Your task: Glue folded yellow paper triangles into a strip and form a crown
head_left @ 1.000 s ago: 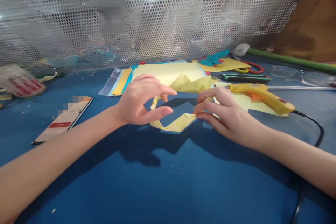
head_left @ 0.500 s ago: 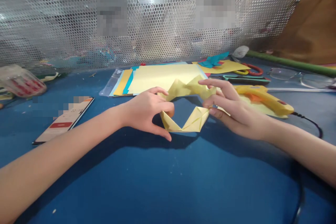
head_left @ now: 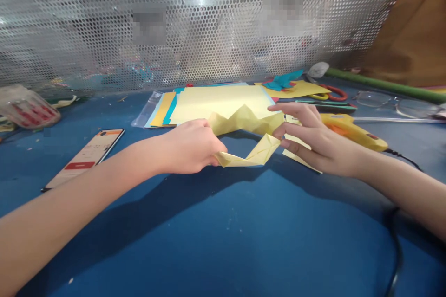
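A folded ring of pale yellow paper (head_left: 264, 149), with a zigzag pointed edge like a paper crown, is held above the blue table (head_left: 223, 236). At its left side my left hand (head_left: 191, 145) is closed around the paper, its fingertips partly hidden behind the ring. My right hand (head_left: 313, 141) pinches the ring's right side between thumb and fingers, while its index finger stretches out above. Behind the ring lies a stack of coloured paper sheets (head_left: 216, 100), the top one pale yellow.
A phone (head_left: 85, 155) lies at the left, near a clear plastic jar (head_left: 29, 106). To the right are a yellow glue gun (head_left: 355, 131) with a black cord, eyeglasses (head_left: 374, 99), red-handled scissors (head_left: 336, 93) and a green stick (head_left: 386, 84). A perforated metal panel (head_left: 209, 23) stands behind.
My left hand's fingers, spread with the thumb low before, have closed on the ring's left side. The ring's front has tilted and flattened there. My right hand keeps its hold.
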Motion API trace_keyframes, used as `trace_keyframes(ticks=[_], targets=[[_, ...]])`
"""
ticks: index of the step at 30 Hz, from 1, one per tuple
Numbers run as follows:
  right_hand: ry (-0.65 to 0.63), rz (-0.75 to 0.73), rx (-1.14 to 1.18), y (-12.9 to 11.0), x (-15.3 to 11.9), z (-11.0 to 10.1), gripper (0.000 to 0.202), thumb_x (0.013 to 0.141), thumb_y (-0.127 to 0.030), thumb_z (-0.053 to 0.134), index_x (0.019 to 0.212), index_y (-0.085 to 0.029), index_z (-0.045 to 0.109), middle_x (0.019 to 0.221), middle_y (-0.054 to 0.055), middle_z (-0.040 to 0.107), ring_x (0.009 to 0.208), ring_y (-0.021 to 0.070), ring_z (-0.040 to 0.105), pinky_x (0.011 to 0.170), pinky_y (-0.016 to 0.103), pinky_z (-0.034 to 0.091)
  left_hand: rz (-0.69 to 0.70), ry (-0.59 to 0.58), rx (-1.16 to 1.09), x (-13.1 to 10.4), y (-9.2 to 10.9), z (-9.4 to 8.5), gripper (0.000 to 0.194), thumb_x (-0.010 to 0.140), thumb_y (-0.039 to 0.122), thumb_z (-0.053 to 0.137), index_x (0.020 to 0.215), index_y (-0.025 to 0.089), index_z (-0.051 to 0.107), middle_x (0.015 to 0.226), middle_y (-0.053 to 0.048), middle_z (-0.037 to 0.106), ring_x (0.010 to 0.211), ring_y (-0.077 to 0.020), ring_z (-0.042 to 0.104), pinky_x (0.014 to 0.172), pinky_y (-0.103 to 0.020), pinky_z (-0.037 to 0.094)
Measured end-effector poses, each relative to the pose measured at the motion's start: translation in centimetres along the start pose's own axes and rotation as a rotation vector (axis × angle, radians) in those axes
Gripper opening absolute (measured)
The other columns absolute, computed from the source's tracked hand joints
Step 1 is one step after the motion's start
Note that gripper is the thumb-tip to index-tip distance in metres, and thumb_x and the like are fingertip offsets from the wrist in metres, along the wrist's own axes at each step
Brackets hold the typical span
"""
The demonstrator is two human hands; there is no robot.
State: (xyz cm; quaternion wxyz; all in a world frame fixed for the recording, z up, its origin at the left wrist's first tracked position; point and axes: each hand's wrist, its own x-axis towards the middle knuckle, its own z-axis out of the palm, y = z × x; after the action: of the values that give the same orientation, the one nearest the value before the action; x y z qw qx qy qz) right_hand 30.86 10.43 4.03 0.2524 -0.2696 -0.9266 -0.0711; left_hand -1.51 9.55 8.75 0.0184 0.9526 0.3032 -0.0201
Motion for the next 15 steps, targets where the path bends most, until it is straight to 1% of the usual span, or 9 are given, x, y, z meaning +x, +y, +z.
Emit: trace_keyframes(ticks=[2, 3, 4, 6, 8, 10, 12, 14, 15], targets=[[-0.017, -0.016, 0.003, -0.3, 0.1, -0.2, 0.014, 0.106, -0.032, 0.059, 0.111, -0.025, 0.070, 0.156, 0.012, 0.054, 0.145, 0.0379, 0.050, 0.110, 0.063, 0.057, -0.012, -0.011, -0.012, 0.0, 0.4, 0.0, 0.025, 0.093, 0.008, 0.072, 0.072, 0.023, 0.074, 0.069, 0.003, 0.072, 0.069, -0.0193, 0.062, 0.083, -0.035, 0.051], [-0.020, -0.028, 0.002, -0.5, 0.2, -0.3, 0.017, 0.104, -0.039, 0.063, 0.111, -0.025, 0.071, 0.154, 0.012, 0.055, 0.146, 0.0387, 0.050, 0.111, 0.063, 0.056, -0.019, -0.012, -0.019, 0.1, 0.7, 0.0, 0.026, 0.093, 0.007, 0.071, 0.073, 0.023, 0.074, 0.068, 0.003, 0.071, 0.066, -0.0183, 0.061, 0.082, -0.035, 0.051], [-0.015, -0.041, 0.000, -0.6, 0.3, -0.3, 0.024, 0.103, -0.047, 0.067, 0.108, -0.025, 0.071, 0.153, 0.012, 0.057, 0.145, 0.0394, 0.050, 0.112, 0.063, 0.055, -0.029, -0.008, -0.026, 0.1, 0.9, -0.1, 0.025, 0.093, 0.008, 0.072, 0.073, 0.023, 0.073, 0.067, 0.003, 0.070, 0.066, -0.0183, 0.061, 0.079, -0.034, 0.049], [0.012, -0.066, -0.008, -0.7, 0.5, 0.0, 0.036, 0.099, -0.059, 0.071, 0.096, -0.023, 0.072, 0.148, 0.013, 0.061, 0.143, 0.0397, 0.052, 0.113, 0.062, 0.054, -0.056, 0.010, -0.047, 0.2, 1.4, -0.1, 0.025, 0.095, 0.014, 0.075, 0.072, 0.023, 0.073, 0.062, 0.004, 0.067, 0.065, -0.0195, 0.062, 0.067, -0.032, 0.042], [0.039, -0.081, -0.014, -0.8, 0.7, 0.4, 0.043, 0.098, -0.061, 0.071, 0.083, -0.021, 0.068, 0.143, 0.014, 0.064, 0.139, 0.0388, 0.054, 0.111, 0.061, 0.054, -0.082, 0.035, -0.079, 0.3, 1.6, -0.1, 0.027, 0.097, 0.022, 0.077, 0.070, 0.023, 0.074, 0.055, 0.004, 0.061, 0.059, -0.0193, 0.059, 0.058, -0.031, 0.031], [0.053, -0.078, -0.014, -0.7, 0.8, 0.7, 0.044, 0.100, -0.056, 0.070, 0.076, -0.020, 0.064, 0.140, 0.014, 0.065, 0.136, 0.0373, 0.056, 0.111, 0.060, 0.054, -0.095, 0.058, -0.125, 0.4, 1.7, 0.0, 0.031, 0.098, 0.024, 0.077, 0.067, 0.023, 0.073, 0.051, 0.005, 0.056, 0.053, -0.0173, 0.053, 0.055, -0.031, 0.024], [0.061, -0.073, 0.002, -0.6, 0.8, 0.9, 0.047, 0.101, -0.056, 0.070, 0.073, -0.019, 0.061, 0.142, 0.015, 0.064, 0.135, 0.0372, 0.056, 0.111, 0.060, 0.054, -0.101, 0.089, -0.190, 0.3, 1.5, 0.0, 0.028, 0.096, 0.024, 0.080, 0.068, 0.024, 0.076, 0.052, 0.005, 0.058, 0.054, -0.0175, 0.054, 0.057, -0.031, 0.025], [0.069, -0.061, 0.037, -0.6, 0.7, 0.9, 0.047, 0.099, -0.058, 0.071, 0.074, -0.019, 0.063, 0.150, 0.015, 0.059, 0.138, 0.0391, 0.055, 0.110, 0.062, 0.054, -0.122, 0.157, -0.284, 0.3, 1.2, -0.1, 0.013, 0.087, 0.034, 0.090, 0.082, 0.026, 0.083, 0.059, 0.004, 0.067, 0.066, -0.0221, 0.064, 0.063, -0.032, 0.034], [0.068, -0.039, 0.070, -0.6, 0.6, 0.8, 0.045, 0.098, -0.059, 0.072, 0.077, -0.020, 0.065, 0.156, 0.014, 0.055, 0.141, 0.0405, 0.053, 0.111, 0.063, 0.053, -0.138, 0.210, -0.345, 0.3, 1.0, -0.1, 0.024, 0.082, 0.043, 0.094, 0.095, 0.026, 0.085, 0.068, 0.002, 0.073, 0.075, -0.0252, 0.068, 0.070, -0.033, 0.040]])
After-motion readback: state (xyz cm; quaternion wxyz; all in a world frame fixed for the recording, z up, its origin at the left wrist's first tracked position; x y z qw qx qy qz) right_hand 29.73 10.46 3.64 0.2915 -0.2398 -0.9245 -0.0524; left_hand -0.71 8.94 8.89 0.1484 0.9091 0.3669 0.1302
